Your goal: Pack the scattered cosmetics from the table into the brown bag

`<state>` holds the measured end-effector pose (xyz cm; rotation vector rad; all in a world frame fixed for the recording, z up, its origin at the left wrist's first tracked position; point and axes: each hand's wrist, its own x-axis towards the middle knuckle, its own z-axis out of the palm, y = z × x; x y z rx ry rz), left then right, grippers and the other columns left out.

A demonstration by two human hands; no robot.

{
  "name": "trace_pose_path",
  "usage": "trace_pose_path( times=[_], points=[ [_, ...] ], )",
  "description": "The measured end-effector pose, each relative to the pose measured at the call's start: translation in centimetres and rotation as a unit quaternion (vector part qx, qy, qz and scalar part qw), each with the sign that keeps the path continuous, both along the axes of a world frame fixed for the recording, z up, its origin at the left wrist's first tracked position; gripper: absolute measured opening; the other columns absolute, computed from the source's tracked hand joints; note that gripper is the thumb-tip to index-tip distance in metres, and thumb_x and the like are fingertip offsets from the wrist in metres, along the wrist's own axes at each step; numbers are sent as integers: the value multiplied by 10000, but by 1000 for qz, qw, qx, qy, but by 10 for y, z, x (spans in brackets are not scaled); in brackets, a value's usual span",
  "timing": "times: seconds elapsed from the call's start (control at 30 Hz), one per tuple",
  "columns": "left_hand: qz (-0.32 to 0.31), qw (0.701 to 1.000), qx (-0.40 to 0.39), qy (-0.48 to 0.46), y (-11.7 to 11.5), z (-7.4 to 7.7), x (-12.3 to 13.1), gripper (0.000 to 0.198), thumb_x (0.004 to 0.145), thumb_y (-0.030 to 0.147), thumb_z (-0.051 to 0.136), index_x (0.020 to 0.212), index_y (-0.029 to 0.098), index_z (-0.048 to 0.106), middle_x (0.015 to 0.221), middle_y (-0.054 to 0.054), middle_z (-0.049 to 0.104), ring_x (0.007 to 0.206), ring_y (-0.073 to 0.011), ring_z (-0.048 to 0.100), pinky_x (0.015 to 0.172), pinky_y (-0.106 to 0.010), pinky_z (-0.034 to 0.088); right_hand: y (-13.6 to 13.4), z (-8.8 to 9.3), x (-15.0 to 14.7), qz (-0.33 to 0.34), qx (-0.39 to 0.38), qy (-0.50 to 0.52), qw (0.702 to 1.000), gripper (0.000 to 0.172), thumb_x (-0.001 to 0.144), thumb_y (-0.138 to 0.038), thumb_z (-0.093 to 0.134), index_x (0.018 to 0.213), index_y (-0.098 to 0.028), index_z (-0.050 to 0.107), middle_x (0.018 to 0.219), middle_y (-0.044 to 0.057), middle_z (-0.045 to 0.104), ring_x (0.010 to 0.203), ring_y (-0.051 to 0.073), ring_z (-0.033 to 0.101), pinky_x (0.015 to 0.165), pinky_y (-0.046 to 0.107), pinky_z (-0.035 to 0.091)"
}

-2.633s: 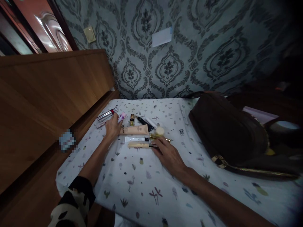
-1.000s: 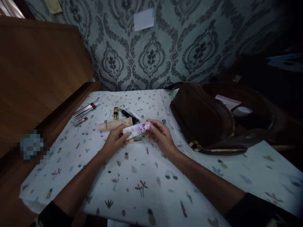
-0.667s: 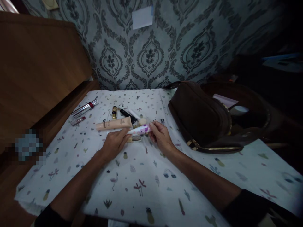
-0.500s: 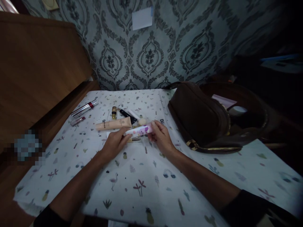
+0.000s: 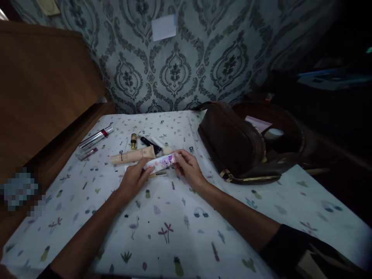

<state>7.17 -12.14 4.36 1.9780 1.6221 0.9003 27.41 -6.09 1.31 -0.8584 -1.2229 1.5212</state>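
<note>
tube [image 5: 161, 162] between left hand [image 5: 132, 182], right hand [image 5: 188, 170]

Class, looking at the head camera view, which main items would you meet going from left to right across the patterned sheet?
silver tube with a red band → beige tube → white and purple tube → brown bag

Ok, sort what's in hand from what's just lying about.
In hand: white tube, held between left hand and right hand.
Lying about: beige tube, black tube, gold bottle, lipstick, gloss, brown bag.
</note>
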Motion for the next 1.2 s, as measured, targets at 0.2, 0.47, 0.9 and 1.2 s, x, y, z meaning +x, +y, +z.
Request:
trace_pose_path(
  times=[0.2, 0.47, 0.9, 1.2],
  points=[
    [29, 985, -59, -159, -2, 1, 8, 386, 922, 559, 513, 887, 185, 602, 528, 46, 553, 484, -128, 484, 472, -216, 341, -6, 10, -1, -4, 55, 23, 998, 451, 802, -624, 659, 877, -192, 554, 558, -76, 506, 390, 59, 405, 347, 178, 279],
    [112, 958, -84, -248, 3, 33, 40, 547, 807, 740, 570, 815, 193, 583, 432, 73, 456, 377, -95, 385, 373, -182, 292, -26, 48, 35, 11, 196, -32, 980, 328, 812, -430, 725, 992, -193, 586, 742, -47, 548, 581, 72, 482, 530, 190, 406],
    [-41, 955, -176, -235, 8, 76, 140, 528, 816, 715, 606, 759, 193, 548, 498, 80, 392, 407, -62, 316, 382, -151, 248, -57, 74, 144, -84, 411, -185, 889, 320, 923, -417, 668, 1114, -166, 621, 926, 41, 695, 783, 124, 626, 717, 227, 505],
    [-180, 959, -163, -148, 7, 83, 185, 456, 969, 609, 451, 867, 191, 603, 529, 59, 438, 457, -87, 379, 430, -181, 286, -79, 78, 213, -156, 435, -230, 857, 317, 976, -322, 611, 1273, -256, 521, 975, 32, 709, 814, 127, 686, 699, 209, 551]
  ],
)
